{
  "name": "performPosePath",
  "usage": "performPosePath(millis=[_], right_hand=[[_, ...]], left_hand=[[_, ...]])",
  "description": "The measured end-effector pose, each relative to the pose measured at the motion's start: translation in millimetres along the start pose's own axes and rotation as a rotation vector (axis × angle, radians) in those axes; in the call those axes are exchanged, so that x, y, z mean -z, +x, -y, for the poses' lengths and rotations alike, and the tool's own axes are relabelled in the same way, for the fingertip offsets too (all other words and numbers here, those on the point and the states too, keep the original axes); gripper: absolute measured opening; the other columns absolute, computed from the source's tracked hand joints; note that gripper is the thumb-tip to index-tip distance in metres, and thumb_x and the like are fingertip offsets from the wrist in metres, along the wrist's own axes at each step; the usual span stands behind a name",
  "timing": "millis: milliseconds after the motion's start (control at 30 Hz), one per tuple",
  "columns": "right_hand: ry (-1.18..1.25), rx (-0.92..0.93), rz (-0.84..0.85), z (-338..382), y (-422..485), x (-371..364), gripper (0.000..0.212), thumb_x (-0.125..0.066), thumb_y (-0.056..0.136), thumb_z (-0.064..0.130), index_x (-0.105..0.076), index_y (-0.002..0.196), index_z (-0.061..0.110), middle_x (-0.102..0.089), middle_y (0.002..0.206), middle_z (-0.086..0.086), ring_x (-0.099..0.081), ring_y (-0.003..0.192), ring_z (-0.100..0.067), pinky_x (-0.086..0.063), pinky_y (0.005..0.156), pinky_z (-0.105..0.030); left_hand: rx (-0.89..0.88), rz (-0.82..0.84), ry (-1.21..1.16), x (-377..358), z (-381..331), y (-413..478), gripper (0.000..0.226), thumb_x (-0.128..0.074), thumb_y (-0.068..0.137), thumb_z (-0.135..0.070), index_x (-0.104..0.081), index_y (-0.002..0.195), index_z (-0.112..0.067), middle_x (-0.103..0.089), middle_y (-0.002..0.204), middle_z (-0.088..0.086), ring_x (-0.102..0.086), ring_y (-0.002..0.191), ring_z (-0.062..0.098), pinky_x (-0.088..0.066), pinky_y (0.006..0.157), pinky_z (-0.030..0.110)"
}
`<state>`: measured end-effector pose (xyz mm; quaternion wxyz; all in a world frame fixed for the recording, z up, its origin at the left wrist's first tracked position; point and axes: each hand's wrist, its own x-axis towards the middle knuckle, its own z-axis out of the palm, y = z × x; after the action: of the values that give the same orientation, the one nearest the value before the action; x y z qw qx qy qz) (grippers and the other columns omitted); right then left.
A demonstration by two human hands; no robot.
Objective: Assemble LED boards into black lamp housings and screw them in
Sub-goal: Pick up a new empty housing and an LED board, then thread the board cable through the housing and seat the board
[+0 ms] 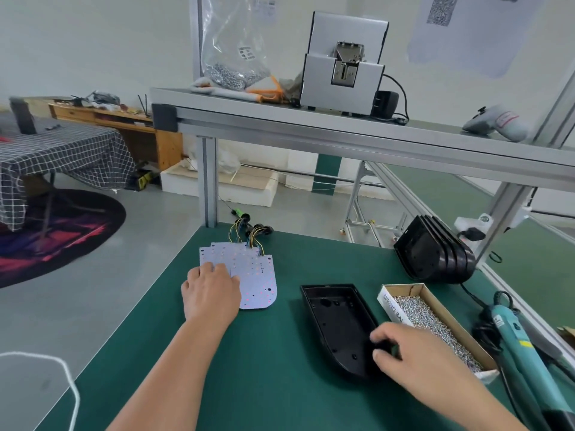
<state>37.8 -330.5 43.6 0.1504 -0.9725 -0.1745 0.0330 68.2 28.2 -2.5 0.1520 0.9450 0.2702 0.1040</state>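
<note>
The stack of LED boards (259,279) lies on the green tabletop (249,368), to the left of the open black housing (336,318), with a bare strip of tabletop between them. The left hand (211,297) is laid on the near left part of the stack. Whether its grip has closed on the top board cannot be told, since the fingertips are only partly seen. The housing is held at its near right rim by the right hand (413,356), thumb and fingers curled over the edge. Its long axis runs from far to near, leaning slightly rightward, with the rounded end nearest. The boards are turned much the same way, rounded corner near and wires (249,236) at the far end. The boards are therefore nearer the left hand, and a short carry rightward with little turning is judged to be what is needed.
</note>
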Motion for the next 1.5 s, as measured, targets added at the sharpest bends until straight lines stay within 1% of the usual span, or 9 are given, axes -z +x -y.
performPosePath(millis=[167, 333, 400, 533, 800, 933, 1033, 1267, 1500], right_hand=[[-0.109, 0.087, -0.076, 8, 4, 12, 0.025, -0.051, 0.095, 0.062, -0.059, 0.115, 0.051, -0.034, 0.138, 0.039, -0.044, 0.128, 0.010, -0.038, 0.103, -0.019], [-0.027, 0.330, -0.219, 55, 37, 9, 0.032, -0.060, 0.101, 0.035, -0.067, 0.131, 0.026, -0.049, 0.153, 0.015, -0.036, 0.143, -0.005, -0.014, 0.111, -0.004], [-0.075, 0.443, -0.174, 82, 57, 0, 0.035, -0.053, 0.104, 0.032, -0.063, 0.136, 0.022, -0.048, 0.156, 0.009, -0.038, 0.142, -0.012, -0.020, 0.116, -0.012], [-0.301, 0.595, -0.075, 136, 89, -24, 0.035, -0.045, 0.104, 0.037, -0.053, 0.131, 0.017, -0.055, 0.138, 0.001, -0.052, 0.126, -0.026, -0.041, 0.104, -0.043], [-0.452, 0.499, 0.048, 142, 108, -55, 0.062, -0.043, 0.102, 0.068, -0.063, 0.104, 0.009, -0.065, 0.099, -0.004, -0.055, 0.090, -0.030, -0.024, 0.114, -0.050], [-0.477, 0.444, 0.027, 136, 108, -57, 0.071, -0.037, 0.101, 0.073, -0.066, 0.091, 0.009, -0.054, 0.079, 0.000, -0.044, 0.079, -0.026, -0.019, 0.117, -0.051], [-0.448, 0.430, 0.038, 136, 108, -57, 0.071, -0.038, 0.100, 0.073, -0.067, 0.088, 0.009, -0.040, 0.070, 0.004, -0.041, 0.079, -0.026, -0.012, 0.119, -0.052], [-0.475, 0.457, 0.040, 136, 107, -60, 0.071, -0.037, 0.102, 0.071, -0.067, 0.084, 0.009, -0.042, 0.068, 0.003, -0.040, 0.074, -0.026, -0.014, 0.118, -0.051], [-0.446, 0.467, 0.055, 137, 103, -58, 0.071, -0.037, 0.101, 0.073, -0.066, 0.084, 0.010, -0.041, 0.071, 0.004, -0.037, 0.079, -0.026, -0.023, 0.111, -0.050]], left_hand=[[0.006, -0.021, -0.064, -1, 9, 4, 0.027, -0.043, 0.108, -0.031, -0.063, 0.118, -0.017, -0.059, 0.132, 0.001, -0.046, 0.126, 0.028, -0.040, 0.104, 0.040], [0.015, 0.015, -0.115, 0, 7, 2, 0.052, -0.054, 0.099, -0.056, -0.060, 0.142, -0.027, -0.052, 0.150, -0.001, -0.038, 0.141, 0.029, -0.033, 0.113, 0.043], [0.019, 0.026, -0.122, 1, 7, 1, 0.064, -0.057, 0.095, -0.064, -0.056, 0.149, -0.031, -0.048, 0.155, -0.002, -0.036, 0.145, 0.029, -0.031, 0.116, 0.043], [0.015, 0.010, -0.116, 1, 7, 0, 0.050, -0.050, 0.099, -0.062, -0.062, 0.139, -0.034, -0.052, 0.151, -0.001, -0.039, 0.141, 0.028, -0.033, 0.113, 0.043], [0.014, -0.014, -0.101, -1, 10, 4, 0.040, -0.043, 0.110, -0.035, -0.053, 0.147, -0.024, -0.050, 0.152, 0.001, -0.040, 0.139, 0.028, -0.035, 0.112, 0.042], [0.076, -0.008, -0.092, 2, 12, 7, 0.034, -0.048, 0.110, -0.029, -0.059, 0.134, -0.008, -0.050, 0.147, 0.009, -0.042, 0.134, 0.033, -0.038, 0.108, 0.041], [0.117, -0.019, -0.011, 10, 22, 9, 0.026, -0.048, 0.108, -0.024, -0.062, 0.125, -0.011, -0.052, 0.136, 0.011, -0.045, 0.124, 0.033, -0.041, 0.101, 0.039], [0.225, -0.027, 0.018, 27, 37, 12, 0.005, -0.052, 0.099, -0.017, -0.053, 0.102, -0.014, -0.059, 0.110, 0.012, -0.043, 0.097, 0.031, -0.039, 0.085, 0.038], [0.254, -0.008, -0.031, 24, 27, 11, 0.048, -0.064, 0.097, -0.051, -0.058, 0.118, -0.008, -0.058, 0.122, 0.014, -0.050, 0.118, 0.037, -0.039, 0.094, 0.042]])
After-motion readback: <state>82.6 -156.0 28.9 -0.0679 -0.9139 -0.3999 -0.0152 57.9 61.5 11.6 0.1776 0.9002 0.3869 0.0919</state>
